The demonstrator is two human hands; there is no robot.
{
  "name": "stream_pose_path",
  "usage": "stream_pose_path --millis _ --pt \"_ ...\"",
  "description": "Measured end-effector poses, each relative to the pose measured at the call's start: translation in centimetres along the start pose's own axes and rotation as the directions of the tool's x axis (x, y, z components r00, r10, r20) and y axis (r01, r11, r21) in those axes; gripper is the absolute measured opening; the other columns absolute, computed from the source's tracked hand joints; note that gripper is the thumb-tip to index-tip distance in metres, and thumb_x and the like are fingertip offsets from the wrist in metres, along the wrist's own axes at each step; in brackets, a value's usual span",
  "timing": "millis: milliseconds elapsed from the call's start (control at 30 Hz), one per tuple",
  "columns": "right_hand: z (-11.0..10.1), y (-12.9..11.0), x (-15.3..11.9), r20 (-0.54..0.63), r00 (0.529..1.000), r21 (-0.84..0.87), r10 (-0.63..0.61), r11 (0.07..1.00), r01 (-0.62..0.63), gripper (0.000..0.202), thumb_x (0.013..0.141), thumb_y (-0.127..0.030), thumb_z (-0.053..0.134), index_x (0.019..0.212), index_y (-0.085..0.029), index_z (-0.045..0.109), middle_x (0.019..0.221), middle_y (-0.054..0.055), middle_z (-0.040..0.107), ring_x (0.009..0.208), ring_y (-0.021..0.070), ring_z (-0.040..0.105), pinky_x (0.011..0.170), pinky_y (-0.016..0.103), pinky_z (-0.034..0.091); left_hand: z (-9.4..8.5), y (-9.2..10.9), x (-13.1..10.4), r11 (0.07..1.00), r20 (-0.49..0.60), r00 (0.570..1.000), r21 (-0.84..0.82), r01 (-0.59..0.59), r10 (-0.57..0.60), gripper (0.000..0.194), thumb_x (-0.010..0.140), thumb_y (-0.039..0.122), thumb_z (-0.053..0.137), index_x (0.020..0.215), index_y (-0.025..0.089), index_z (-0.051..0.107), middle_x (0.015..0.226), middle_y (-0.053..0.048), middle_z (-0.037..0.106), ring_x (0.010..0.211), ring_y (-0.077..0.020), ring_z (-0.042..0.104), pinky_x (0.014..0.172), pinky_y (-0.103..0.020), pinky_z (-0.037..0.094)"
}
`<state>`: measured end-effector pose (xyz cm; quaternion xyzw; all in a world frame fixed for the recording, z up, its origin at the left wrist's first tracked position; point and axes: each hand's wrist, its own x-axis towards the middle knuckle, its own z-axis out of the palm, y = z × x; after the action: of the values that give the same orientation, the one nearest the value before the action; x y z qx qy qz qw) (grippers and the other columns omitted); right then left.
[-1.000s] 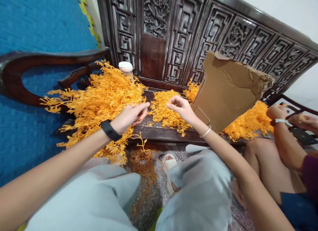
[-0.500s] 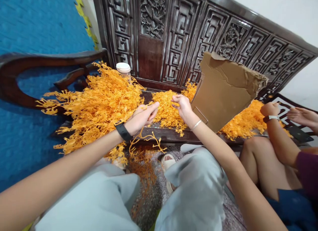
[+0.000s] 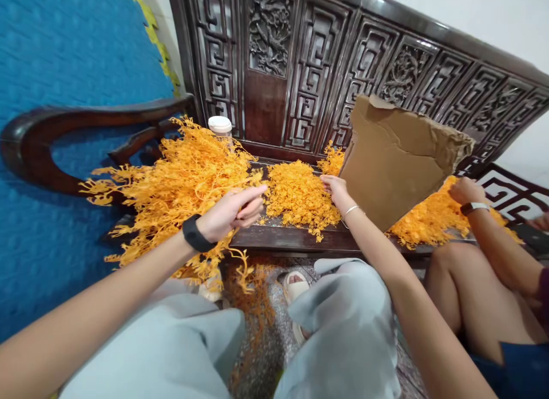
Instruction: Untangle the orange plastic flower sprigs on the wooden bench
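Note:
My left hand (image 3: 231, 214) is closed, with its fingers curled and thumb pointing right, around an orange plastic branch (image 3: 243, 268) whose forked end hangs below the wrist. Most of that branch is hidden by the hand. Behind it spreads a large heap of long orange artificial branches (image 3: 171, 187). Thumb and fingers of my right hand (image 3: 337, 192) are pinched together at the right edge of a smaller pile of short orange sprigs (image 3: 295, 193). What they pinch is too small to make out.
A dark carved wooden bench (image 3: 274, 236) bears the piles. A brown cardboard sheet (image 3: 398, 164) stands tilted on it, with more orange sprigs (image 3: 422, 216) beyond. A white-lidded jar (image 3: 220, 126) is at the back. Another person's hand (image 3: 467, 190) is at right. Orange scraps (image 3: 257, 284) litter the floor.
My hands have moved apart: the left shifted left and slightly down, the right moved right to the small pile's edge, its fingers closing to a pinch. The view has shifted a little.

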<state>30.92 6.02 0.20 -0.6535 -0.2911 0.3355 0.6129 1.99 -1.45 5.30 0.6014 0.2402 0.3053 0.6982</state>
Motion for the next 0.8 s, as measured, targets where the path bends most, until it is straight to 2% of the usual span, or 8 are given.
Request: stream_pose_path --millis 133,233,267,333,433,500,700,800 --pt "0.7 0.1 -0.6 0.163 0.986 -0.119 -0.041 0.991 0.061 0.033 0.065 -0.001 0.055 0.095 -0.014 0.062 0.055 -0.003 0.058 0.047 0.0051 0.052 0.046 0.016 0.038 -0.9 -0.3 -0.6 0.999 0.106 0.994 0.044 -0.006 0.002 0.061 0.084 0.036 0.042 0.031 0.014 0.022 0.030 0.004 0.012 0.029 -0.0029 0.022 0.036 -0.020 0.016" --pt "1.6 -0.8 -1.9 0.376 0.922 -0.144 -0.096 0.976 0.161 0.036 0.069 -0.006 0.056 0.104 -0.016 0.059 0.066 -0.001 0.062 0.052 0.0056 0.055 0.049 0.016 0.041 -0.7 -0.3 -0.8 0.999 0.185 0.982 0.048 0.012 -0.021 0.061 0.082 0.035 0.045 0.030 0.014 0.021 0.029 0.004 0.011 0.029 -0.0027 0.022 0.036 -0.020 0.017" --pt "2.0 -1.1 -2.7 0.472 0.876 -0.131 -0.101 0.974 0.182 0.029 0.072 -0.012 0.057 0.100 -0.016 0.061 0.070 0.001 0.063 0.055 0.0060 0.057 0.050 0.016 0.042 -0.6 -0.2 -0.8 0.998 0.212 0.977 0.049 0.026 -0.036 0.061 0.082 0.035 0.046 0.030 0.014 0.021 0.028 0.004 0.011 0.029 -0.0028 0.023 0.036 -0.021 0.018" --pt "2.8 -1.6 -4.7 0.676 0.734 -0.099 -0.067 0.979 0.180 0.022 0.078 -0.029 0.055 0.093 -0.016 0.063 0.081 0.004 0.065 0.063 0.0080 0.059 0.054 0.017 0.045 -0.4 -0.2 -0.8 0.997 0.258 0.964 0.057 0.048 -0.061 0.061 0.082 0.037 0.046 0.030 0.014 0.022 0.028 0.003 0.013 0.029 -0.0031 0.023 0.036 -0.021 0.020" --pt "3.9 -2.2 -8.2 0.865 0.500 -0.106 0.039 0.989 0.106 0.043 0.079 -0.053 0.047 0.095 -0.016 0.063 0.090 0.008 0.066 0.071 0.0125 0.061 0.058 0.022 0.049 0.0 -0.1 -0.7 0.993 0.293 0.951 0.092 0.075 -0.099 0.060 0.081 0.040 0.046 0.030 0.016 0.024 0.028 0.003 0.015 0.030 -0.0038 0.022 0.036 -0.022 0.021" --pt "4.5 -2.4 -10.1 0.902 0.428 -0.108 0.049 0.987 0.116 0.047 0.077 -0.057 0.045 0.095 -0.017 0.063 0.089 0.007 0.066 0.070 0.0128 0.060 0.058 0.023 0.049 0.2 0.0 -0.7 0.988 0.307 0.943 0.121 0.098 -0.131 0.060 0.080 0.040 0.047 0.031 0.017 0.024 0.029 0.003 0.016 0.030 -0.0044 0.021 0.035 -0.022 0.022" --pt "5.1 -2.4 -11.6 0.933 0.346 -0.066 -0.103 0.894 0.444 0.022 0.072 -0.037 0.061 0.071 -0.015 0.062 0.065 -0.002 0.060 0.061 0.0073 0.052 0.057 0.018 0.041 0.7 0.2 -0.6 0.974 0.319 0.932 0.202 0.107 -0.169 0.058 0.080 0.040 0.047 0.031 0.018 0.026 0.029 0.003 0.019 0.030 -0.0055 0.023 0.035 -0.024 0.023" --pt "5.0 -1.9 -11.0 0.927 0.360 -0.098 -0.107 0.856 0.507 0.022 0.073 -0.032 0.060 0.063 -0.013 0.060 0.054 -0.004 0.054 0.053 0.0058 0.048 0.053 0.018 0.038 0.5 0.0 -0.6 0.968 0.288 0.947 0.239 0.074 -0.144 0.059 0.082 0.041 0.043 0.031 0.018 0.025 0.030 0.002 0.020 0.031 -0.0056 0.024 0.037 -0.023 0.025"
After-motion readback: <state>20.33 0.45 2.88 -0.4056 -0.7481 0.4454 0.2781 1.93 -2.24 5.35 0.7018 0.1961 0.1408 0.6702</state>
